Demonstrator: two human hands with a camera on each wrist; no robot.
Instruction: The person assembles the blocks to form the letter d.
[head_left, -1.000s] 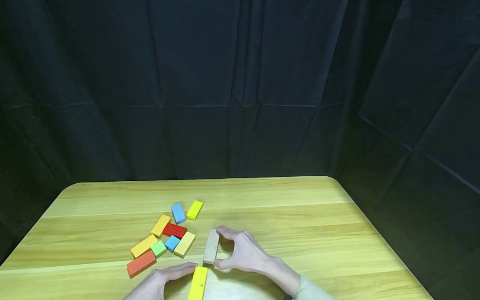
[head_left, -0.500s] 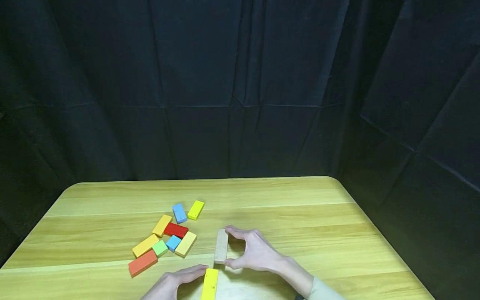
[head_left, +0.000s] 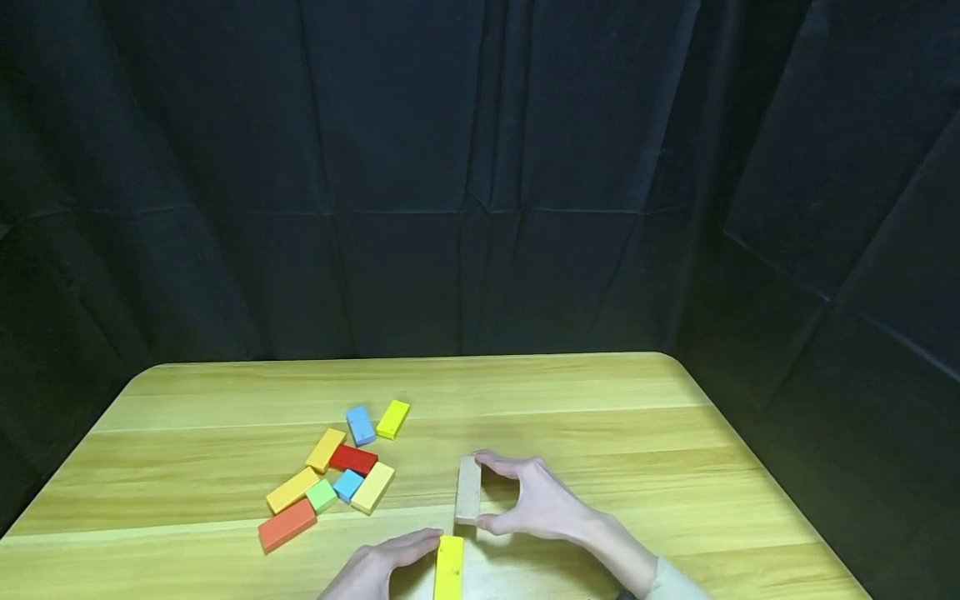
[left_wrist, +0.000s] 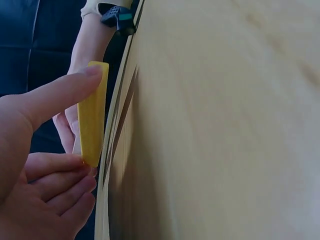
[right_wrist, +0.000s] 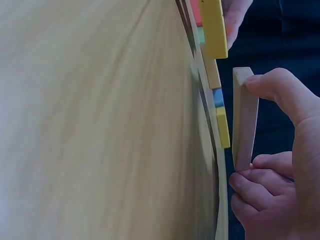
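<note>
Locate nine loose blocks on the wood-grain surface (head_left: pixel 600 450), between the held pieces and the left edge. Toward the left edge, find the orange-red block (head_left: pixel 288 525), the amber block (head_left: pixel 292 490) and the green block (head_left: pixel 321 495), grouped closely. Continue toward the right edge to the short blue block (head_left: pixel 348 485) and the cream block (head_left: pixel 373 488). Toward the far edge, find the red block (head_left: pixel 353 459), the orange block (head_left: pixel 326 451), the long blue block (head_left: pixel 361 426) and, closest to the far edge, the small yellow block (head_left: pixel 393 419). Beyond the far edge, note the black curtain (head_left: pixel 480 183).

Right hand (head_left: pixel 543 504): clamped on the pale block (head_left: pixel 468 490), thumb at the near end, a finger at the far end, thumb and finger spread apart by the block's length. Observe the pale block raised off the surface, right of the loose blocks.

Left hand (head_left: pixel 369 572): clamped likewise on the yellow bar (head_left: pixel 448 568), thumb on one end, fingertip at the other. See the yellow bar nearer the person, also raised, its far end just beside the pale block but apart from it.
</note>
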